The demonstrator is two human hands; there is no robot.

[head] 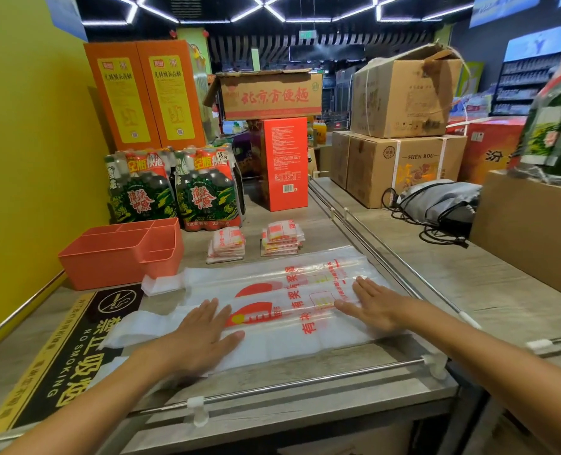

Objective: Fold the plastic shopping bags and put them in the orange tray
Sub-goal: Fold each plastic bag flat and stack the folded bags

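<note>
Scene brightly and evenly lit. Source: white LED strips [272, 9] in angular pattern overhead, 12 o'clock. Shadows soft and faint. Mild sheen on the plastic bag [282, 310]. Wide-angle bending at the edges; motion blur at 2 o'clock. Centre sharp.

The bag [272, 310] is partly covered by both hands. The tray's [121, 254] inside is hidden. A green pack [558, 126] is blurred and cut off at the right edge.

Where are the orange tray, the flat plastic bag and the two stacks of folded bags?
orange tray [108, 261], head view, front wall.
flat plastic bag [272, 343], head view, bare near part.
left stack of folded bags [226, 246], head view, top.
right stack of folded bags [281, 239], head view, top.
</note>
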